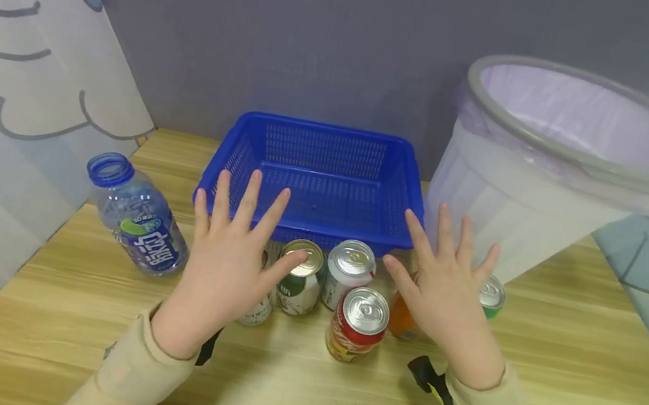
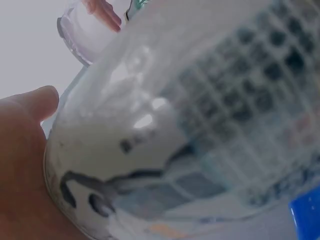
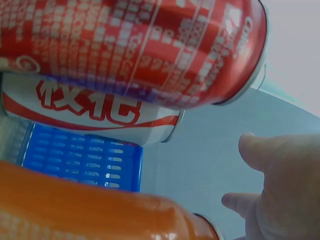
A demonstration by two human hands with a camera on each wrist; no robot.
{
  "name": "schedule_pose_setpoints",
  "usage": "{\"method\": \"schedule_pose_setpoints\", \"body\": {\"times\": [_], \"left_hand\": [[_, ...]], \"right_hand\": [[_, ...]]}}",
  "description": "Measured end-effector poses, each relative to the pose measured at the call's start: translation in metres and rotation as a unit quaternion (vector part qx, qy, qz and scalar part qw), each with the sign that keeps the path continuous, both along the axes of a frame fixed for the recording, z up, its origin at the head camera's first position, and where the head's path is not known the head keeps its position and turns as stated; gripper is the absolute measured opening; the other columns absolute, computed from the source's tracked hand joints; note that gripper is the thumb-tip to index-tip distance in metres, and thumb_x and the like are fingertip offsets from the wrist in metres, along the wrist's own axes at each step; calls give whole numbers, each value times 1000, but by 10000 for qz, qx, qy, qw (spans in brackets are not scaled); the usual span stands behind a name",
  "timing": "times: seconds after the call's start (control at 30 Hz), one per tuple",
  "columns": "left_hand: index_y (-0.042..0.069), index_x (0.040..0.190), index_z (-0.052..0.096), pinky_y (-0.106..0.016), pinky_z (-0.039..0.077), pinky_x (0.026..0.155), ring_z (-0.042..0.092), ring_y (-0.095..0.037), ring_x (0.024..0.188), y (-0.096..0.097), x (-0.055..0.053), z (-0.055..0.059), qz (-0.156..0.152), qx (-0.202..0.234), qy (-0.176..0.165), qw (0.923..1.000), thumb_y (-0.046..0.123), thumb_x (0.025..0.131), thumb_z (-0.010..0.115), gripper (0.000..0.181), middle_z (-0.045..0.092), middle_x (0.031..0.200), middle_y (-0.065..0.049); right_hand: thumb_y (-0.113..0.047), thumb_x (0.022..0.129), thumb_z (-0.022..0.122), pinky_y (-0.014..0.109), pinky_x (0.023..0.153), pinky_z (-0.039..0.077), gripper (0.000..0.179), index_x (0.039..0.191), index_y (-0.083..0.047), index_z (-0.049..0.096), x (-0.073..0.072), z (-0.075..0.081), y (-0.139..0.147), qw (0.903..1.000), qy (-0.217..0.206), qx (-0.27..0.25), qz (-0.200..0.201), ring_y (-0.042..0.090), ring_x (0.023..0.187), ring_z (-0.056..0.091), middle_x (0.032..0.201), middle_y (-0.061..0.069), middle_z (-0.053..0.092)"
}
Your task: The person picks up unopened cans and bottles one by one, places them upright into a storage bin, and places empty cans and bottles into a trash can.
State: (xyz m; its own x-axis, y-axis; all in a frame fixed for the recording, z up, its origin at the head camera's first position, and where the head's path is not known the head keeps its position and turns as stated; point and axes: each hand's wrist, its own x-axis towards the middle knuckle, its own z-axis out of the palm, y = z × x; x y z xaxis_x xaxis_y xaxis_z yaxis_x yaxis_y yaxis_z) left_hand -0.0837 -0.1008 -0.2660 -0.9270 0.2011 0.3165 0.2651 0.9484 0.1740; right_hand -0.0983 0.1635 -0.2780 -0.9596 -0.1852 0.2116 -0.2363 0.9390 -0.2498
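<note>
My left hand [image 1: 226, 268] is held over the table with its fingers spread and nothing in it. Beneath it a white can [image 1: 258, 311] is partly hidden; a pale printed can [image 2: 130, 150] fills the left wrist view. My right hand [image 1: 449, 295] has its fingers spread too and holds nothing. It partly covers an orange can [image 1: 401, 319] and a can with a green side [image 1: 491, 299]. Between the hands stand a green and white can [image 1: 298, 293] with a gold lid, a white can [image 1: 344, 279] and a red can [image 1: 351, 336], all upright.
Behind the cans sits a blue plastic basket [image 1: 309, 237]. A clear bottle [image 1: 147, 228] with a blue label and no cap stands at the left. At the right is a tall white bin [image 1: 502, 194] with a lilac liner. A grey panel [image 1: 287, 29] rises behind the table.
</note>
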Motion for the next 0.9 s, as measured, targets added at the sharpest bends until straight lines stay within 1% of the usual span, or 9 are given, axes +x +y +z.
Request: {"method": "schedule_pose_setpoints", "body": {"times": [0.13,0.23,0.37,0.47,0.53,0.6,0.7,0.77,0.9], "left_hand": [[24,150,25,-64,-4,110,-11,-44,143,-3,-1,4,30,35,-47,10000,66,87,45,79,8,158,-16],[23,150,25,-65,-2,110,-9,-45,143,-8,-4,8,123,104,1,9999,65,88,44,78,9,158,-17],[19,151,23,-68,-2,108,-8,-49,141,-20,-13,10,361,352,-68,9987,62,93,37,73,10,157,-21],[16,151,23,-69,-1,107,-6,-52,140,-28,-22,10,470,637,-291,9964,59,96,32,70,11,156,-23],[13,150,25,-68,3,108,0,-53,140,-32,-29,9,443,846,-411,9946,56,97,30,69,14,155,-24],[9,148,29,-66,7,109,7,-53,140,-35,-36,7,397,1042,-471,9926,54,98,31,67,21,153,-26],[1,142,38,-60,15,111,23,-51,137,-38,-46,1,252,1243,-401,9911,47,99,35,64,34,146,-28],[-3,138,42,-57,20,111,31,-49,134,-40,-52,-3,183,1357,-354,9899,44,99,37,61,41,142,-28],[-6,132,49,-54,28,108,42,-44,128,-45,-63,-11,80,1598,-320,9866,39,99,40,56,50,135,-27]], "right_hand": [[-57,95,38,71,99,-17,68,152,-24,20,-1,0,4,9999,46,-7,92,48,142,-8,158,18,-2],[-54,95,40,71,101,-15,67,151,-22,22,-1,2,9,9998,37,-81,172,49,142,-6,158,20,0],[-50,96,42,71,103,-10,65,150,-18,25,-1,4,17,9994,-4,-218,252,51,141,-1,157,23,3],[-46,97,44,71,103,-5,63,148,-14,28,0,4,26,9987,41,-389,338,52,139,6,155,26,8],[-43,97,44,71,103,-2,61,147,-12,30,0,4,31,9977,116,-533,398,53,138,10,154,28,12],[-40,98,45,70,104,2,58,145,-9,33,0,2,37,9960,246,-721,473,53,137,15,152,29,17],[-36,98,46,69,105,11,55,143,-6,37,1,0,45,9925,370,-1053,503,52,135,22,150,29,24],[-32,98,47,67,105,16,53,142,-4,38,2,-1,50,9893,427,-1295,519,51,134,26,149,28,28],[-26,99,48,62,100,29,47,139,-2,43,3,-5,58,9825,522,-1734,438,48,130,36,144,25,39]]}}
